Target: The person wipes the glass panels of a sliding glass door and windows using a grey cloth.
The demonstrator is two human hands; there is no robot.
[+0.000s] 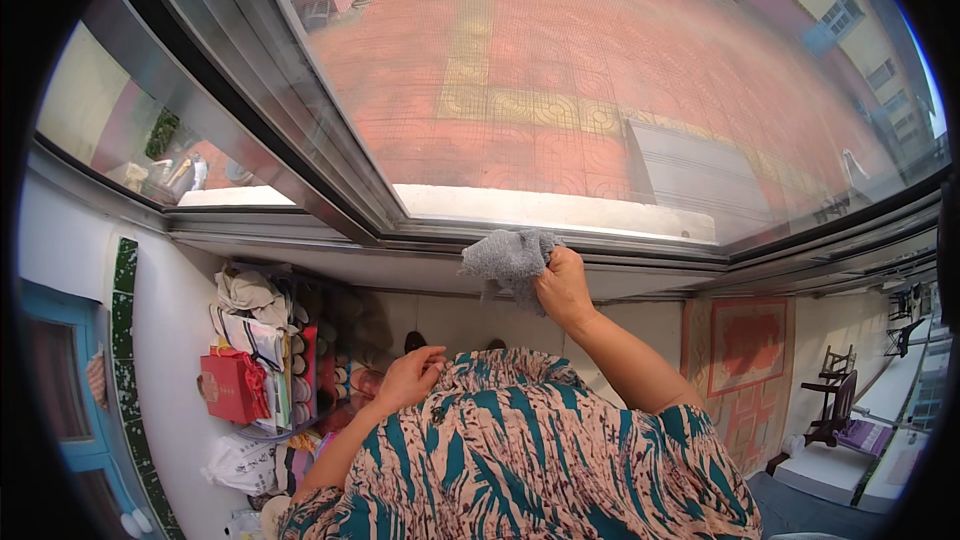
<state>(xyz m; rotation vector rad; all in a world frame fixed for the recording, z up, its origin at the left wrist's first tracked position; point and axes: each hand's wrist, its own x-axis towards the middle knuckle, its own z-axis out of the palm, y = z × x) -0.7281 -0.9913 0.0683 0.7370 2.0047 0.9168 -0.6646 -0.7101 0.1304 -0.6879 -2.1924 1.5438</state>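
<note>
My right hand [565,290] is closed around a bunched grey cloth [508,258]. The cloth lies against the lower rail of the metal window frame [640,248], and one end of it hangs below the sill's inner edge. My left hand [412,378] is held in front of my body, beside my patterned top. Its fingers are loosely bent and apart, with nothing visible in them. Beyond the frame, a large window pane [560,70] looks out on a paved yard.
A thick upright frame post [290,90] stands at left. Below it, a rack [305,360] holds several shoes, beside a red gift bag [232,382] and a white plastic bag [242,465]. At right are a red patterned rug [745,345] and a dark wooden chair [835,405].
</note>
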